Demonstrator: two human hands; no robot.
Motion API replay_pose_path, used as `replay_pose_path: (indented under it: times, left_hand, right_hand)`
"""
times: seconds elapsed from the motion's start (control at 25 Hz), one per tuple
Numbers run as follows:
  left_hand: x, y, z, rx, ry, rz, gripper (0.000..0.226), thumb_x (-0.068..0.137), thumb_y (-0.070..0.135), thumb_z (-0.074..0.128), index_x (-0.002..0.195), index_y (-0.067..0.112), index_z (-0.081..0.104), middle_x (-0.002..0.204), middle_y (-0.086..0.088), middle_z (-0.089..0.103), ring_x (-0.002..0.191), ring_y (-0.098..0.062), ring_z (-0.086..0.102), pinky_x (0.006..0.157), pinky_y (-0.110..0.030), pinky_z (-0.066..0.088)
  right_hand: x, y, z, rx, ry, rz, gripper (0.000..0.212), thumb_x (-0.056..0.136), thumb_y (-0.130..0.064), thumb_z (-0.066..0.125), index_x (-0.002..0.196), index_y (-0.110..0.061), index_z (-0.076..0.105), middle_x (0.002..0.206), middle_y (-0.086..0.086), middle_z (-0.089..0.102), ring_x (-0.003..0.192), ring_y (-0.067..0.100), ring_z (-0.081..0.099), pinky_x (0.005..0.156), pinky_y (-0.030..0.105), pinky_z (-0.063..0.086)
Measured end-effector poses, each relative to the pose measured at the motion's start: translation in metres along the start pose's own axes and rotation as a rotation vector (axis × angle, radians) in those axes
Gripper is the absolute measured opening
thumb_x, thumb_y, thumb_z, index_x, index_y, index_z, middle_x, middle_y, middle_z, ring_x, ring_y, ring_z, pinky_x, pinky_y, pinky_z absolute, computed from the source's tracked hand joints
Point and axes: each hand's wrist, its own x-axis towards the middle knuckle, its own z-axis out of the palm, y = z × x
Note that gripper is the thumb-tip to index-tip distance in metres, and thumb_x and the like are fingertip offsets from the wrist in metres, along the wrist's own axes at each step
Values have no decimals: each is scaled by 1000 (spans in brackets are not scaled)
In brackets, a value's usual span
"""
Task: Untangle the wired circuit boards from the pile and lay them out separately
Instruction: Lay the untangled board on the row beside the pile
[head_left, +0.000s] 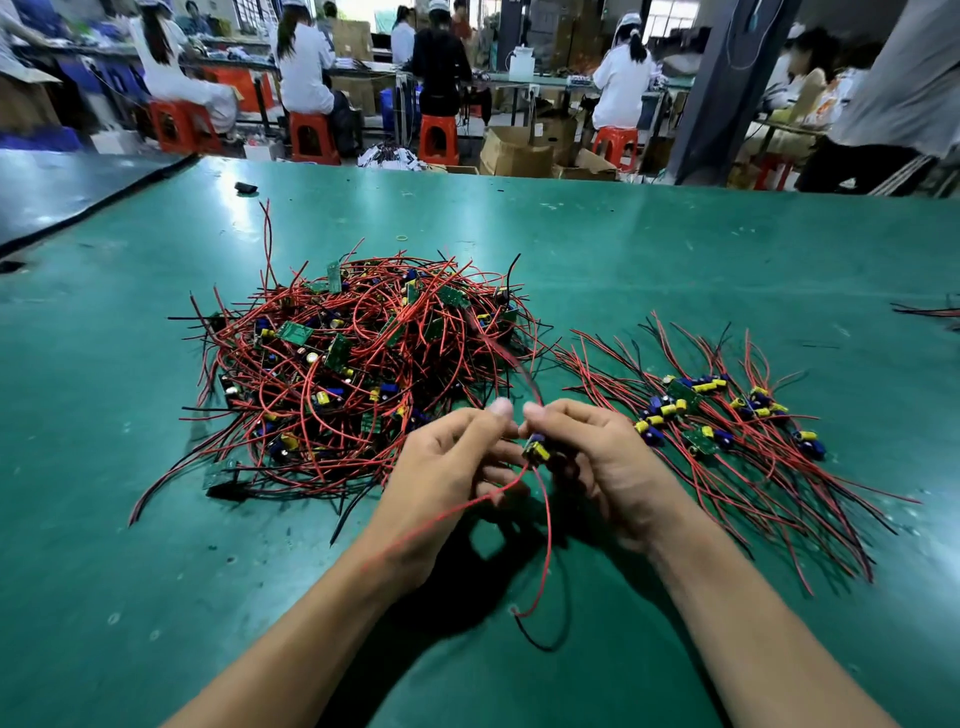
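Board (536, 450) pinched between left hand (447, 460) and right hand (602, 457); tangled pile (353, 364) beside.

Electronics assembly workshop, green bench mat (675, 249), seated workers (304, 67)

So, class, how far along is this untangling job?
Done: a batch of boards lies spread out on the right. In hand: the left hand and right hand pinch one board, its red wires hanging down. Left: the big tangled pile, most of the work.
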Motion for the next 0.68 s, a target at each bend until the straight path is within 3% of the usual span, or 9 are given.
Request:
replay_pose_path:
  times: [0.08,0.2,0.32,0.44,0.52,0.68]
  left_hand:
    - [-2,-2,1,-6,-62,-32,38,77,30,72,99,1,62,78,-17,71,62,-19,66,57,-26,56]
    - [-4,-6,0,-8,-96,-51,34,81,8,74,110,1,57,85,-18,75,71,-21,71,64,-31,59]
    - [-5,-5,0,11,-100,-65,35,83,4,73,114,4,57,88,-18,75,74,-20,73,63,-26,56]
    - [-4,-3,-1,-8,-107,-83,36,83,2,72,117,5,60,90,-22,74,76,-26,74,62,-27,56]
    - [-2,-4,-2,-39,-109,-108,31,84,1,70,114,5,64,90,-23,74,76,-31,74,64,-29,59]
    - [-1,-7,1,-1,-145,-119,9,89,6,65,93,10,73,91,-19,75,81,-36,73,75,-36,59]
  right_hand:
    - [0,6,5,64,-40,5,18,74,-22,79,71,-13,63,70,15,60,56,22,59,55,32,55]
    - [0,5,2,-11,-8,10,17,74,-25,82,71,-16,67,66,10,60,53,19,59,56,35,58]
    - [2,6,-1,-187,84,-52,17,82,-28,79,72,-17,71,62,8,53,49,14,52,46,23,48]
    - [5,7,-5,-191,180,-87,14,84,-29,78,77,-17,73,66,9,42,50,14,41,45,22,41]
    - [5,6,-6,-97,199,-74,8,83,-24,78,80,-18,74,61,4,44,45,10,39,43,21,36]
    - [4,5,0,64,87,-23,14,68,-22,81,79,-17,72,64,4,62,46,11,56,41,20,45]
